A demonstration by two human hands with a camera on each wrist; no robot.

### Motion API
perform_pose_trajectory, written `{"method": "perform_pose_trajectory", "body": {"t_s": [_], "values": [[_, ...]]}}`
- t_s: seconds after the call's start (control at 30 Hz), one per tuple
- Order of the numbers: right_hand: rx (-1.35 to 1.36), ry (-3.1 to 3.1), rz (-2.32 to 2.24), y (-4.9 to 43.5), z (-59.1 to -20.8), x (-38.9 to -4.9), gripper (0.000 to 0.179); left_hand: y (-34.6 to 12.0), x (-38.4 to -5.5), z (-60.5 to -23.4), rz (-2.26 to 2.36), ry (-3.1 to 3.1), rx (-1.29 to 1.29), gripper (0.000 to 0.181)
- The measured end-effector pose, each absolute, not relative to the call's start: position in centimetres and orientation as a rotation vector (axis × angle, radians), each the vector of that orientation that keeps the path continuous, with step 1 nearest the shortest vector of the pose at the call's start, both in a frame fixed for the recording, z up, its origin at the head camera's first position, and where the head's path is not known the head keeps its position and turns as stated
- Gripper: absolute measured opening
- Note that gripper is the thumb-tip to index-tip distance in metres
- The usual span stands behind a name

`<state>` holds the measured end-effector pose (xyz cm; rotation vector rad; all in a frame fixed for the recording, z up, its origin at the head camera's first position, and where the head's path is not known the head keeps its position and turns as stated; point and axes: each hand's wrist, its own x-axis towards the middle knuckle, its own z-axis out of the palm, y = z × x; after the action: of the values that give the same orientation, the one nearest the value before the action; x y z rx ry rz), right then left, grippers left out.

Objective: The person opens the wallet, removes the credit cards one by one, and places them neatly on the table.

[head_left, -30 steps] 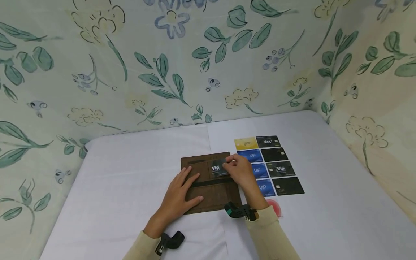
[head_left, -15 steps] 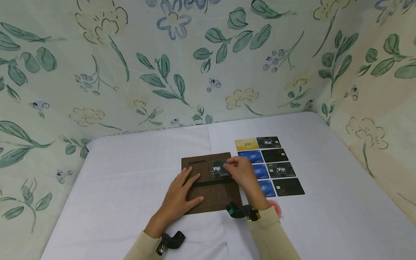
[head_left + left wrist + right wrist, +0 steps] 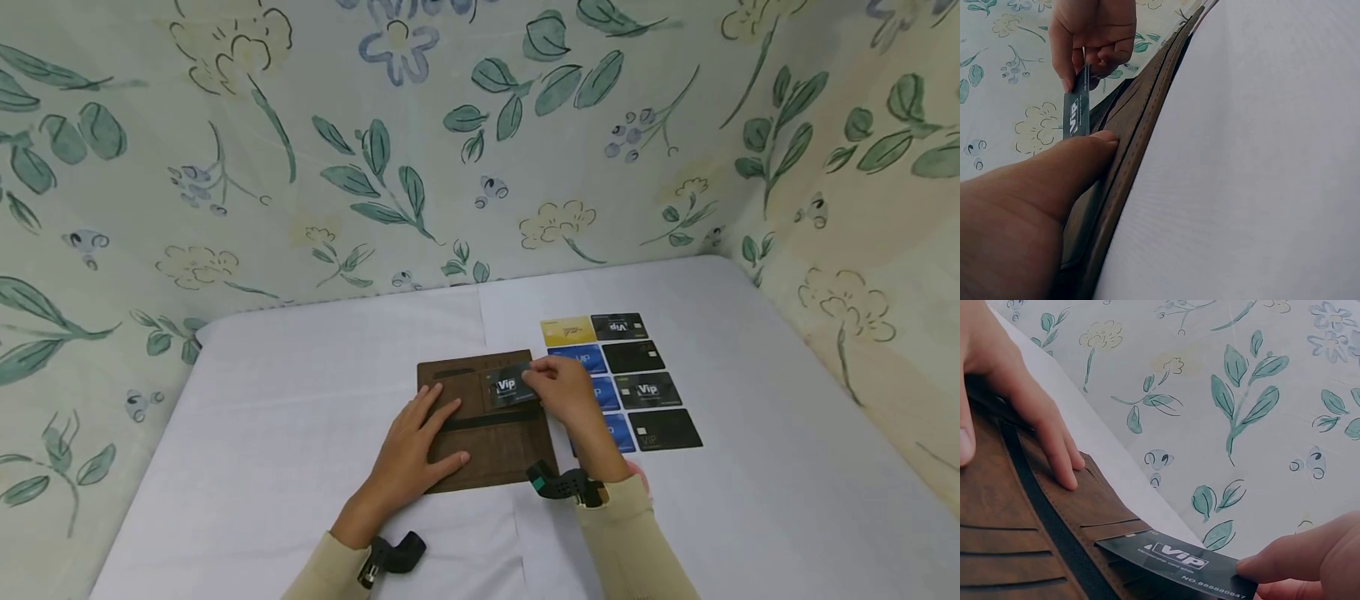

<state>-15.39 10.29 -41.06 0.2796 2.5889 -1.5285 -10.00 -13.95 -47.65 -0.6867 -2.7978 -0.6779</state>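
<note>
An open brown wallet [image 3: 480, 421] lies flat on the white table [image 3: 300, 400]. My left hand [image 3: 416, 450] rests on it with straight fingers, pressing its left half; the thumb [image 3: 1079, 164] shows at the wallet edge [image 3: 1138, 134]. My right hand [image 3: 561, 392] pinches a black VIP card [image 3: 510, 387] by its right end, over the wallet's upper right slots. In the right wrist view the VIP card [image 3: 1175, 562] has its left end at a slot of the wallet [image 3: 1016, 550]. In the left wrist view the VIP card [image 3: 1075, 115] stands on edge under the right hand [image 3: 1094, 34].
Right of the wallet lie two columns of cards: a yellow card [image 3: 567, 331], blue cards [image 3: 579, 358] partly under my right arm, and black cards [image 3: 648, 389]. A floral cloth [image 3: 450, 142] walls in the back and both sides. A red mark [image 3: 637, 479] shows by the right sleeve.
The right hand has shifted the black VIP card slightly right and tilted it over the wallet's upper slots. The left hand has stayed put on the wallet.
</note>
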Motion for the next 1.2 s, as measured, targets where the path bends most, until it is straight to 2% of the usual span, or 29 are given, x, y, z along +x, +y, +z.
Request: {"method": "perform_pose_trajectory", "body": {"t_s": [0.4, 0.9, 1.1, 1.17, 1.2], "values": [[0.292, 2.61, -1.548, 11.0, -40.3, -15.0, 0.027, -13.5, -9.8, -47.7, -0.693, -2.813, -0.686, 0.072], [0.217, 2.653, -1.54, 13.7, -37.9, -16.4, 0.029, -13.5, -10.5, -47.3, -0.728, -2.778, -0.683, 0.073], [0.201, 2.658, -1.55, 17.0, -41.8, -17.6, 0.039, -13.7, -10.4, -47.1, -0.731, -2.797, -0.681, 0.073], [0.172, 2.651, -1.552, 18.2, -42.5, -17.3, 0.045, -13.7, -10.2, -47.0, -0.735, -2.794, -0.69, 0.072], [0.178, 2.627, -1.541, 18.4, -41.4, -16.5, 0.044, -13.8, -10.1, -47.0, -0.733, -2.789, -0.691, 0.072]]}}
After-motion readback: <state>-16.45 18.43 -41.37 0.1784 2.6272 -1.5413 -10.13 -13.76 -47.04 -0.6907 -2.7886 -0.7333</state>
